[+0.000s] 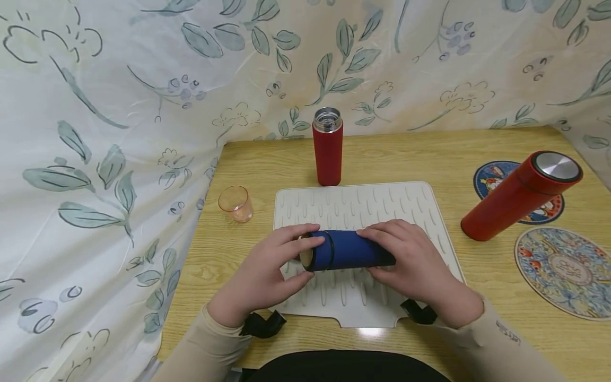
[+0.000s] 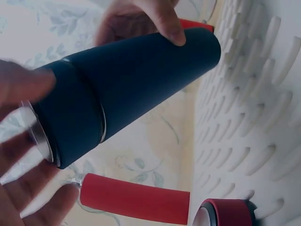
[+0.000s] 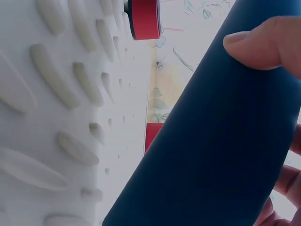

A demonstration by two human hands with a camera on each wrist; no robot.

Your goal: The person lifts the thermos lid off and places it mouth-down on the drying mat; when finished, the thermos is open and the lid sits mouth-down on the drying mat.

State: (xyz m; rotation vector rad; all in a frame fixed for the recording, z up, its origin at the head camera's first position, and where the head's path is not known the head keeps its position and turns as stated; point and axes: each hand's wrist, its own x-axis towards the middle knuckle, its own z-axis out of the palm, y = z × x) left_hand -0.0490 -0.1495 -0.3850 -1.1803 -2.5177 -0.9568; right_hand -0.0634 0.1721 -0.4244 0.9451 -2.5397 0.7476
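A blue flask (image 1: 355, 248) with a silver lid end is held sideways over the white ridged mat (image 1: 350, 313). The right hand (image 1: 412, 260) grips its body near the base, thumb on the near side and fingers over the top. At the lid end, the left hand (image 1: 269, 268) holds the blue lid (image 2: 70, 113) between thumb and fingers, several fingers spread beside the silver end in the left wrist view. A red lid (image 2: 230, 212) rests on the mat below the flask; the left hand mostly hides it in the head view.
An uncapped red flask (image 1: 328, 154) stands behind the mat. A pinkish clear glass (image 1: 235, 204) is at the left. To the right, a closed red flask (image 1: 513, 199) stands beside a blue round coaster (image 1: 544, 212), with a patterned round coaster (image 1: 568, 269) nearer.
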